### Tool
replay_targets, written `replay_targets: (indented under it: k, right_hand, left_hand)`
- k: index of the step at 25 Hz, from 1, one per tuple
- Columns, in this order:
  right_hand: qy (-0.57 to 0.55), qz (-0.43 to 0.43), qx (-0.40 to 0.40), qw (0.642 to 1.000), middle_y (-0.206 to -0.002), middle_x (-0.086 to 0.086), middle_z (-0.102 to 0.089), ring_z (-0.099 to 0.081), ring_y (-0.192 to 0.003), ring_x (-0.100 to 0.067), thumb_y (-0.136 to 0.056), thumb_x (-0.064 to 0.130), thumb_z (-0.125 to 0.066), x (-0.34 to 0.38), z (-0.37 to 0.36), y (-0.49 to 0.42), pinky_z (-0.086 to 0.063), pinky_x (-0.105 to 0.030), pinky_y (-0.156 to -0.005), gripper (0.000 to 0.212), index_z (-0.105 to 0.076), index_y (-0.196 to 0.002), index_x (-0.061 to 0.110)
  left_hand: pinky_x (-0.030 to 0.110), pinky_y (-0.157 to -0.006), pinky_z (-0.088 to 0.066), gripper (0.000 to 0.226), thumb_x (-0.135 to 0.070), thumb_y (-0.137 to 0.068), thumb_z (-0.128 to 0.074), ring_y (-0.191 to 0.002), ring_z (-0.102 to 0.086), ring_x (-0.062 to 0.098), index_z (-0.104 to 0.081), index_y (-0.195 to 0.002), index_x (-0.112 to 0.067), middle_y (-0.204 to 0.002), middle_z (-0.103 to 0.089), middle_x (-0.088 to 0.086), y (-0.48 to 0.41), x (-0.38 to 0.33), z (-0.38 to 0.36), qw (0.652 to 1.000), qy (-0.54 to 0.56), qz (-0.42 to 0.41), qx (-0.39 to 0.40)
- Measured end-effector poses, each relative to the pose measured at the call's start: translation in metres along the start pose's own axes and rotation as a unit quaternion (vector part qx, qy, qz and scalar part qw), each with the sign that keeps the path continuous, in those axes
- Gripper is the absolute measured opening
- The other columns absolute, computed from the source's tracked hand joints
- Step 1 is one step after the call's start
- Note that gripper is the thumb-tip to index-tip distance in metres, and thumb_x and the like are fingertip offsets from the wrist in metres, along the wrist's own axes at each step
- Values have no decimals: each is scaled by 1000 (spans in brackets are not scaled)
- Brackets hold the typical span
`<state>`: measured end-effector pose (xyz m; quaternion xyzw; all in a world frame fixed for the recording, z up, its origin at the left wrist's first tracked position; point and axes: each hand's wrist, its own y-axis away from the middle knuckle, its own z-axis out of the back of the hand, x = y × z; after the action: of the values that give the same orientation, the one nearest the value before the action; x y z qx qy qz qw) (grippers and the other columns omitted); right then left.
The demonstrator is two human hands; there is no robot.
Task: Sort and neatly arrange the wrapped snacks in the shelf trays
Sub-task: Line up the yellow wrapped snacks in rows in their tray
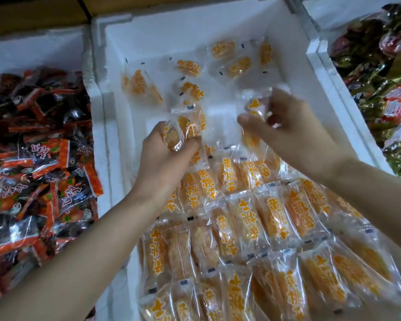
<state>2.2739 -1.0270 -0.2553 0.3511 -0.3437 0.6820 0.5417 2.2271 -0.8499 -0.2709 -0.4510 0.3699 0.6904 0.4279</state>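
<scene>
At the near end of the white foam tray (111,147), clear-wrapped orange dried-fruit packets (252,218) lie in tidy overlapping rows. Their printed sides face up and their long edges sit side by side, which looks like the pattern the rest are meant to follow.

Just beyond the last row, over the middle of the tray, both bare hands are at work. The left hand (162,158) has its fingers curled round a small bunch of the same packets (175,135), two at least, seemingly gathered to be laid down together at the left end of the unfinished row. The right hand (294,130) pinches a single packet (256,106) between thumb and fingertips, lifted clear of the tray floor. Motion blur hides which way its print faces, so I judge it is being turned or straightened before it is placed.

Further on, toward the far wall, loose packets (188,68) lie scattered at odd angles on the bare floor, mostly apart from one another and not yet sorted.

Beside the tray's left rim sits a heap of dark snacks in red-and-orange wrappers (33,147). Past its right rim is a pile of green, gold and red foil-wrapped snacks (384,66).
</scene>
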Motion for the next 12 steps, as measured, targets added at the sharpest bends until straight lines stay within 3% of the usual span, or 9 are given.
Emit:
replay_targets:
  k: [1, 3, 6, 9, 12]
  right_hand:
    - [-15, -21, 13, 1000, -72, 7, -59, -53, -56, -5, -70, 48, -69, -4, 4, 15, -43, -33, -61, 38, -59, -89, 16]
    - [0, -58, 56, 997, -60, 9, -51, -44, -48, -1, -66, 45, -74, -15, 9, 50, -36, -20, -51, 32, -54, -82, 27]
    - [93, -33, 126, 987, -53, 10, -48, -49, -50, 2, -74, 48, -69, -31, 7, 101, -35, -11, -50, 28, -51, -86, 30]
    - [120, 14, 160, 980, -68, 16, -53, -52, -61, 15, -83, 44, -61, -47, -2, 135, -36, -2, -58, 15, -56, -85, 30]
    - [143, 51, 197, 969, -92, 15, -52, -55, -68, 9, -83, 34, -57, -53, -6, 154, -39, -8, -66, 20, -65, -99, 25]
  left_hand:
    - [15, -61, -49, 14, -20, -80, -71, -64, -61, 4, -58, -85, -15, -72, -64, -5, 8, 3, 0, 1000, -3, 3, 6]
    - [21, -66, -52, 19, -24, -79, -72, -72, -64, 7, -60, -91, -16, -85, -68, 2, 24, 9, -1, 1000, -15, 13, 15]
    - [9, -65, -41, 40, -31, -81, -69, -89, -63, 9, -58, -115, -13, -99, -67, -2, 48, 17, -6, 997, -69, 2, 24]
    - [7, -68, -37, 50, -33, -80, -70, -101, -58, 7, -53, -124, -16, -107, -62, -12, 68, 21, -10, 997, -78, -5, 31]
    - [5, -78, -36, 66, -36, -79, -71, -106, -57, 0, -45, -137, -19, -121, -60, -10, 83, 27, -12, 997, -60, 14, 50]
